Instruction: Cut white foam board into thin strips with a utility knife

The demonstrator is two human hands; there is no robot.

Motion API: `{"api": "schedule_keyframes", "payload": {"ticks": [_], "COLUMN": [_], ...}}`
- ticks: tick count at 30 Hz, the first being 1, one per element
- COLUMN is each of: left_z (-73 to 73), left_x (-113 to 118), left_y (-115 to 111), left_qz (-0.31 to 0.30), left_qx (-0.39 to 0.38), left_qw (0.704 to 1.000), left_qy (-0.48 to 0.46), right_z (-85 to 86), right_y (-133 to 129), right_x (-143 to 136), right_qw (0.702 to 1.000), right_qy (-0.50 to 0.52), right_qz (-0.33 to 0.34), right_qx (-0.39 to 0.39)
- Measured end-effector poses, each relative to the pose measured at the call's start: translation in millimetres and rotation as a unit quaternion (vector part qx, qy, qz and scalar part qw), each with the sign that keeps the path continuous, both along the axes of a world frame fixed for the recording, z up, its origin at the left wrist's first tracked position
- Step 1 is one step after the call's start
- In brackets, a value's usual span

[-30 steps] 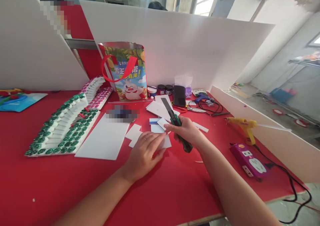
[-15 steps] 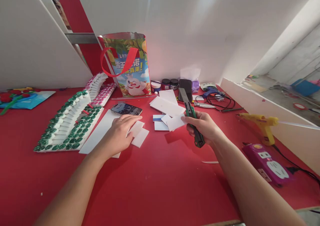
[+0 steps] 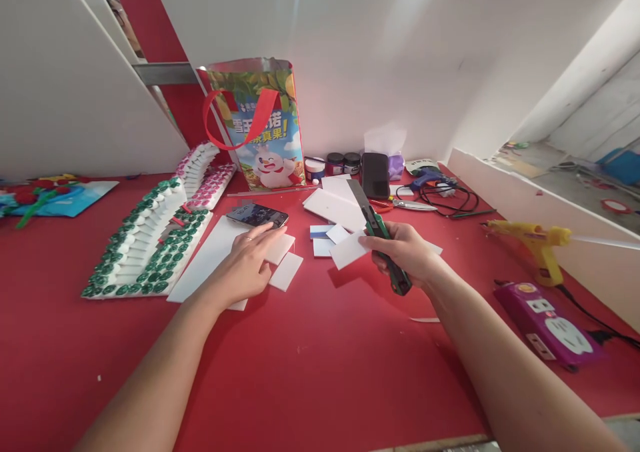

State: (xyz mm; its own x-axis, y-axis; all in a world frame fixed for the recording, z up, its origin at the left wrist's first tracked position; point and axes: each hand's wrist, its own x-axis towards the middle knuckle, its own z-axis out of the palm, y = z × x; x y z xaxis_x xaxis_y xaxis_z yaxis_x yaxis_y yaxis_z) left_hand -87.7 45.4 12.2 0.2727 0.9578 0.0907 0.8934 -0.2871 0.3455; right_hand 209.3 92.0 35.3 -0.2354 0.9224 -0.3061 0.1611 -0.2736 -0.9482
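My right hand (image 3: 407,255) is closed round a green-and-black utility knife (image 3: 385,249) with its wide blade extended, pointing away and to the left. A small white card (image 3: 349,251) is pinched at its corner between the thumb and the knife. My left hand (image 3: 250,265) rests palm down with outstretched fingers, their tips at the near edge of a smartphone (image 3: 257,215). Beside and partly under those fingers lie small white rectangles (image 3: 287,272). A larger white sheet (image 3: 200,265) extends under the left wrist. Between the hands are more white pieces (image 3: 323,247), one blue-striped.
Left stands a white model with green and pink trim (image 3: 150,265). Behind are a printed bag (image 3: 265,132), paint jars (image 3: 335,164), a black phone-like item (image 3: 375,175) and scissors (image 3: 413,205). On the right are a yellow glue gun (image 3: 535,239) and purple power strip (image 3: 547,329).
The view has tipped slightly downward. My left fingertips have slid a little forward to the phone's edge. The knife blade has swung slightly left, still in my right hand with the card.
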Motion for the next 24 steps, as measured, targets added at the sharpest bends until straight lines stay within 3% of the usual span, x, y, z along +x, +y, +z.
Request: {"api": "schedule_keyframes", "payload": {"ticks": [4, 7, 13, 19, 24], "left_z": [13.9, 15.7, 5.4, 14.0, 14.5], "left_x": [-3, -2, 3, 15, 39], "left_y": [-10, -15, -12, -17, -28], "left_qz": [-0.039, -0.067, -0.114, -0.076, -0.144], "left_qx": [-0.07, -0.09, -0.032, 0.024, 0.066], "left_qw": [0.997, 0.994, 0.993, 0.994, 0.982], "left_qy": [-0.017, 0.011, 0.019, -0.071, -0.099], "right_z": [6.5, 8.6, 5.3, 4.5, 2.3], "right_y": [-2, -3, -4, -5, -9], "right_x": [-1, -2, -5, -5, -10], "right_qw": [1.0, 0.999, 0.999, 0.996, 0.992], "right_qy": [-0.021, -0.029, -0.028, -0.072, -0.066], "right_qz": [0.011, 0.021, 0.034, 0.044, 0.103], "right_qx": [-0.011, -0.017, -0.004, -0.004, -0.018]}}
